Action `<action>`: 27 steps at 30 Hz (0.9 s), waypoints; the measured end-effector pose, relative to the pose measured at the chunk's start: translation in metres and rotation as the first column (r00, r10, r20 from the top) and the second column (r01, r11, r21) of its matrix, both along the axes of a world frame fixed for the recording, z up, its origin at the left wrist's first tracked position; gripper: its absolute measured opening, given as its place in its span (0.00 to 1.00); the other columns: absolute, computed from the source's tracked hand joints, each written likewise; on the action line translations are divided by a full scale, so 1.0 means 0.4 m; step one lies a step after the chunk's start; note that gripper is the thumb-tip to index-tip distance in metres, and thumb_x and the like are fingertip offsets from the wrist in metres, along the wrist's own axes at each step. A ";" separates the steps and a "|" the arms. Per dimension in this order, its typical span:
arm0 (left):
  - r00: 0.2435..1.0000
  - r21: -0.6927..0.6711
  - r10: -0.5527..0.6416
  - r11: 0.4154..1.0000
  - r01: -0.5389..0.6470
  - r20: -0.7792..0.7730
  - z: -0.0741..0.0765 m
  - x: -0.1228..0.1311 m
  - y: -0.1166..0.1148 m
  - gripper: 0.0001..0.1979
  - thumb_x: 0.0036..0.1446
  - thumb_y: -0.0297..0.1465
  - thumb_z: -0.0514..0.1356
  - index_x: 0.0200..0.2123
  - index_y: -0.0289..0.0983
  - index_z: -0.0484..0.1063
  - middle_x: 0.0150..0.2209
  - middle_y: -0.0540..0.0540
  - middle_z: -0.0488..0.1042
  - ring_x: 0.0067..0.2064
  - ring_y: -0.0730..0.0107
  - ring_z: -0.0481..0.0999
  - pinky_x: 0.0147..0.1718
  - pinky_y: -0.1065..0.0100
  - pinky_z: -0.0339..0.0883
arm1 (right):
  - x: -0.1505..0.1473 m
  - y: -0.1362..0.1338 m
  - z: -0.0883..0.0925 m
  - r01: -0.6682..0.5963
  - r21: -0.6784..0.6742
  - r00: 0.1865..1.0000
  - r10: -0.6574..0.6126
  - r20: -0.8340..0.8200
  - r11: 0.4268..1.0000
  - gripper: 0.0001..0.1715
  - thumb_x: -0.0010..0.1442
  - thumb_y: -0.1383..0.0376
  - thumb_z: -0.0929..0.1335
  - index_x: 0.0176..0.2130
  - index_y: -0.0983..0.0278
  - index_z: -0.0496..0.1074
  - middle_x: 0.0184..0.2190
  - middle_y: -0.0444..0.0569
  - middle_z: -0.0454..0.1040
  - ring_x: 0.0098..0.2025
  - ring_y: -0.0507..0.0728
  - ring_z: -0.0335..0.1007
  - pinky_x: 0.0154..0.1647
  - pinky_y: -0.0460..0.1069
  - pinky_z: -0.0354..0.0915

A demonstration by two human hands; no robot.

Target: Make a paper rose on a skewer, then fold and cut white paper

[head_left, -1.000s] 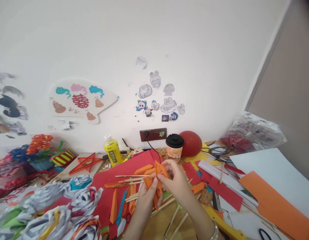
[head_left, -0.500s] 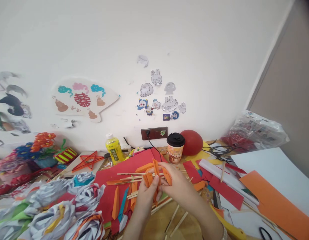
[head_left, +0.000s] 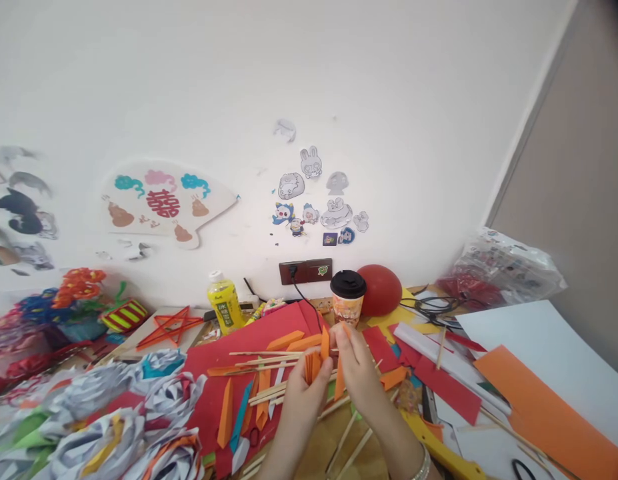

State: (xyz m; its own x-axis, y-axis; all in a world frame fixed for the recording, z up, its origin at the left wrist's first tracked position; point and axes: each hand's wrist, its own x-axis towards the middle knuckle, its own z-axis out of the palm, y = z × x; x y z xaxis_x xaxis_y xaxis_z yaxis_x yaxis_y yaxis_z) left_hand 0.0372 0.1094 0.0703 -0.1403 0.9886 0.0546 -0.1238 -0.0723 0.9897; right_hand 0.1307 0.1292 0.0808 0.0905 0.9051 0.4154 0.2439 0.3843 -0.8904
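Observation:
Folded orange paper strips are gripped between the thumb and fingers of my left hand. My right hand is closed beside it, pinching another piece of folded orange paper; its far fingers are partly hidden. A narrow orange piece stands upright between the two hands. Beneath and to the left, wooden sticks lie across red paper, along with loose orange strips and a blue strip.
White paper flowers crowd the left side. A yellow-labelled bottle, a lidded cup and a red balloon stand along the wall. Orange paper, white sheets and a black cable lie at the right.
My hands have moved slightly apart, the right one shifting right and turning more upright. The orange pieces have separated between them. The whole view has shifted a little.

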 end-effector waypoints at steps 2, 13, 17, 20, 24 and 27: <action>0.998 -0.032 -0.060 0.998 0.060 0.004 -0.004 0.001 -0.003 0.18 0.40 0.44 0.63 0.27 0.36 0.66 0.12 0.58 0.61 0.13 0.80 0.55 0.14 0.76 0.49 | 0.000 0.003 -0.001 -0.013 0.035 0.999 0.012 0.034 0.999 0.17 0.61 0.57 0.54 0.28 0.62 0.61 0.27 0.45 0.64 0.32 0.54 0.61 0.34 0.48 0.60; 0.999 -0.024 -0.036 0.999 0.035 -0.027 0.014 -0.018 0.000 0.16 0.38 0.41 0.65 0.25 0.35 0.68 0.19 0.52 0.68 0.23 0.73 0.66 0.22 0.73 0.59 | 0.031 -0.001 0.047 -0.269 -0.235 0.962 0.247 -0.120 0.934 0.12 0.54 0.58 0.62 0.25 0.63 0.58 0.19 0.38 0.57 0.19 0.49 0.57 0.18 0.44 0.57; 0.995 0.016 -0.091 0.996 0.092 -0.028 0.015 -0.015 -0.001 0.17 0.35 0.37 0.67 0.29 0.35 0.70 0.27 0.47 0.74 0.30 0.68 0.71 0.29 0.70 0.63 | 0.042 0.000 0.056 -0.117 -0.185 0.993 0.115 -0.022 0.976 0.06 0.50 0.63 0.65 0.27 0.64 0.64 0.22 0.42 0.63 0.25 0.52 0.63 0.26 0.46 0.62; 0.993 -0.013 -0.120 0.993 0.120 0.017 0.002 -0.014 0.002 0.20 0.35 0.39 0.67 0.31 0.35 0.69 0.22 0.50 0.73 0.23 0.72 0.68 0.21 0.73 0.60 | 0.046 0.003 0.052 -0.106 -0.169 0.992 0.091 -0.091 0.980 0.14 0.50 0.62 0.66 0.38 0.64 0.66 0.29 0.46 0.68 0.30 0.55 0.66 0.30 0.48 0.64; 0.968 -0.073 -0.246 0.966 0.249 0.056 -0.009 -0.023 0.002 0.19 0.43 0.45 0.61 0.30 0.35 0.65 0.09 0.60 0.57 0.11 0.83 0.48 0.12 0.76 0.43 | 0.046 -0.002 0.051 -0.259 -0.187 0.963 0.239 -0.122 0.947 0.13 0.53 0.60 0.63 0.38 0.64 0.66 0.30 0.47 0.68 0.31 0.54 0.67 0.29 0.48 0.64; 0.962 -0.046 -0.272 0.961 0.273 0.034 -0.001 -0.032 -0.005 0.18 0.46 0.45 0.60 0.29 0.36 0.63 0.08 0.61 0.54 0.11 0.83 0.47 0.13 0.76 0.41 | 0.044 -0.010 0.055 -0.265 -0.186 0.963 0.268 -0.012 0.946 0.12 0.51 0.64 0.64 0.37 0.65 0.67 0.31 0.47 0.68 0.33 0.55 0.65 0.33 0.49 0.64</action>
State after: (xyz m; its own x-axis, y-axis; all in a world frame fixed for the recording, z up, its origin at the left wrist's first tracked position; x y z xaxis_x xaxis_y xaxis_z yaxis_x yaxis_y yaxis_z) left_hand 0.0246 0.1074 0.0699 0.1343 0.9909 0.0047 -0.1587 0.0169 0.9872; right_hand 0.1482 0.1253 0.1028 -0.1689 0.9564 0.2382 0.1673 0.2660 -0.9493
